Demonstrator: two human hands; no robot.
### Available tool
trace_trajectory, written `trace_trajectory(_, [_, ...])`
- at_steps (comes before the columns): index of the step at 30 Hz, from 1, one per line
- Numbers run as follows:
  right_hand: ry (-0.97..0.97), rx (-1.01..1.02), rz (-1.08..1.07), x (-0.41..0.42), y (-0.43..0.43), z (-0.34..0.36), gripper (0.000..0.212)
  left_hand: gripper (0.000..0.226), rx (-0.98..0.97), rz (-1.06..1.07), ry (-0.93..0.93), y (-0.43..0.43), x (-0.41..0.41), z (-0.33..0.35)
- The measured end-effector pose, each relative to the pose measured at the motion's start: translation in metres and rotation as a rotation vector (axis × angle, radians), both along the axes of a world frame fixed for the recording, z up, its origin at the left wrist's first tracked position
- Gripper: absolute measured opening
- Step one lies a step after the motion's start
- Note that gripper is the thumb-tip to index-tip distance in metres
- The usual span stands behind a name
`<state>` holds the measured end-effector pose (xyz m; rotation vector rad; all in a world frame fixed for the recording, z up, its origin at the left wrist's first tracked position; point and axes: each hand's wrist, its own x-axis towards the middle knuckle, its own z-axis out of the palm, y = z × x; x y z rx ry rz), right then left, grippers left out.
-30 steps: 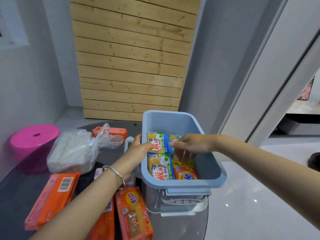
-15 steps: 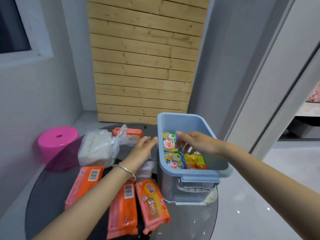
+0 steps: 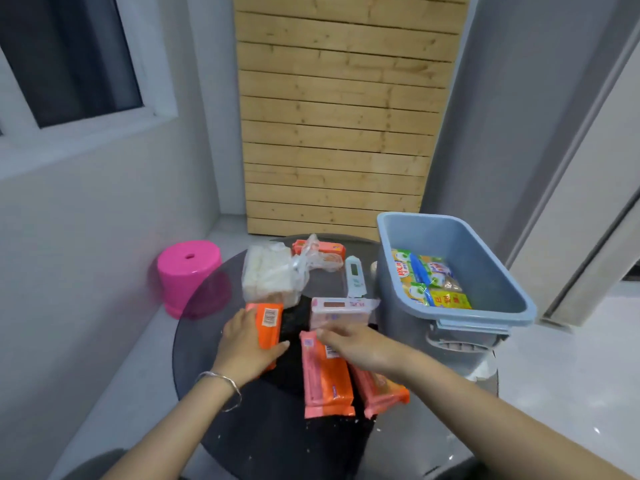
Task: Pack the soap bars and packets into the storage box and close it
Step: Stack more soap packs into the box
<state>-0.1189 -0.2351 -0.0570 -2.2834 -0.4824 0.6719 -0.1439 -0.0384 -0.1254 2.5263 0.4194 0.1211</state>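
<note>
1. Head view: the left hand (image 3: 244,346) is lying palm-down on an orange soap packet (image 3: 267,323), its fingers curling around the packet's near end and left edge; the barcode end is sticking out beyond the fingertips.
2. The right hand (image 3: 360,344) is reaching leftward with fingers stretched out and loosely spread, its fingertips resting at the far end of the middle orange packet (image 3: 325,375); whether it is actually pinching the wrapper I cannot tell.
3. A third orange packet (image 3: 381,389) is lying under the right wrist, touching the middle packet's right side.
4. Just beyond the right hand's fingertips, a pale pink box (image 3: 341,310) is sitting on the round glass table (image 3: 207,327), and past it a small white device (image 3: 355,277) with a green screen is lying.
5. Beyond the left hand, a clear bag of white bars (image 3: 270,275) is resting, with another orange packet (image 3: 325,248) behind it.
6. To the right of the right hand, the blue storage box (image 3: 491,289) is standing open at the table's edge, holding yellow-and-green soap bars (image 3: 422,277) along its left side.
7. Left of the left hand, off the table, a pink stool (image 3: 188,268) is standing on the floor.
8. A silver bangle (image 3: 221,381) is circling the left wrist.
</note>
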Motion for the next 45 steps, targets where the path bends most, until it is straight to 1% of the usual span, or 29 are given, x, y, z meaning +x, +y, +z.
trace_trajectory(1, [-0.002,-0.056,0.003,-0.005,0.007,-0.008,0.045,0.084,-0.045,0.019,0.041,0.001,-0.002,-0.006])
trace_trajectory(3, [-0.033,-0.180,0.001,-0.015,0.019,-0.022,0.054,0.091,-0.102,0.067,0.040,-0.002,-0.003,-0.015])
trace_trajectory(6, [-0.143,-0.382,-0.006,-0.032,0.036,-0.043,0.073,0.083,-0.009,0.111,0.007,-0.004,-0.005,-0.016])
trace_trajectory(8, [-0.225,-0.482,-0.017,-0.042,0.047,-0.056,0.082,0.072,-0.033,0.119,-0.013,0.000,-0.007,-0.014])
trace_trajectory(9, [-0.272,-0.506,-0.030,-0.045,0.050,-0.060,0.084,0.066,-0.114,0.132,-0.038,0.003,-0.006,-0.014])
trace_trajectory(10, [-0.317,-0.508,-0.048,-0.046,0.051,-0.063,0.085,0.060,-0.254,0.158,-0.059,0.007,-0.006,-0.010])
trace_trajectory(11, [-0.353,-0.473,-0.068,-0.045,0.051,-0.065,0.084,0.056,-0.450,0.194,-0.066,0.011,-0.006,-0.005])
trace_trajectory(13, [-0.334,-0.299,-0.117,-0.039,0.048,-0.063,0.081,0.054,-0.924,0.236,-0.040,0.019,-0.007,0.006])
trace_trajectory(15, [-0.185,0.010,-0.216,-0.029,0.043,-0.053,0.076,0.045,-1.306,0.216,0.005,0.026,-0.015,0.013])
trace_trajectory(16, [-0.029,0.189,-0.292,-0.026,0.039,-0.045,0.074,0.041,-1.452,0.202,0.002,0.030,-0.018,0.014])
trace_trajectory(18, [0.380,0.564,-0.379,-0.024,0.033,-0.026,0.066,0.041,-1.673,0.159,-0.056,0.037,-0.022,0.015])
trace_trajectory(19, [0.558,0.741,-0.369,-0.023,0.030,-0.018,0.059,0.043,-1.746,0.120,-0.083,0.039,-0.024,0.016])
trace_trajectory(20, [0.692,0.901,-0.348,-0.024,0.026,-0.011,0.053,0.045,-1.795,0.080,-0.103,0.039,-0.026,0.020])
trace_trajectory(21, [0.779,1.038,-0.321,-0.025,0.024,-0.003,0.049,0.048,-1.821,0.049,-0.121,0.039,-0.027,0.025])
trace_trajectory(22, [0.821,1.147,-0.293,-0.027,0.022,0.007,0.049,0.052,-1.821,0.030,-0.139,0.038,-0.027,0.030])
trace_trajectory(24, [0.809,1.272,-0.260,-0.029,0.019,0.027,0.052,0.057,-1.779,0.023,-0.169,0.034,-0.026,0.042])
trace_trajectory(26, [0.742,1.318,-0.265,-0.028,0.018,0.043,0.053,0.055,-1.688,0.031,-0.180,0.026,-0.024,0.052])
trace_trajectory(28, [0.699,1.338,-0.282,-0.025,0.017,0.052,0.053,0.045,-1.566,-0.014,-0.175,0.016,-0.023,0.060])
trace_trajectory(30, [0.721,1.368,-0.300,-0.021,0.015,0.056,0.052,0.039,-1.453,-0.079,-0.158,0.004,-0.021,0.067])
trace_trajectory(32, [0.771,1.431,-0.355,-0.017,0.015,0.059,0.046,0.036,-1.369,-0.138,-0.145,-0.008,-0.018,0.074])
trace_trajectory(33, [0.737,1.421,-0.389,-0.015,0.015,0.059,0.042,0.038,-1.338,-0.169,-0.139,-0.015,-0.017,0.077])
trace_trajectory(35, [0.546,1.253,-0.462,-0.009,0.013,0.056,0.030,0.048,-1.290,-0.218,-0.136,-0.028,-0.013,0.083])
trace_trajectory(36, [0.444,1.158,-0.482,-0.008,0.012,0.054,0.026,0.056,-1.269,-0.225,-0.139,-0.034,-0.012,0.085])
trace_trajectory(38, [0.261,1.009,-0.496,-0.005,0.008,0.051,0.028,0.075,-1.229,-0.238,-0.149,-0.047,-0.006,0.089])
trace_trajectory(40, [0.112,0.918,-0.509,0.000,0.003,0.051,0.031,0.083,-1.207,-0.259,-0.163,-0.058,0.000,0.090])
trace_trajectory(42, [0.057,0.903,-0.500,0.005,-0.004,0.055,0.030,0.078,-1.238,-0.280,-0.174,-0.070,0.009,0.092])
trace_trajectory(45, [0.056,0.898,-0.494,0.015,-0.017,0.060,0.032,0.056,-1.310,-0.354,-0.182,-0.089,0.023,0.096])
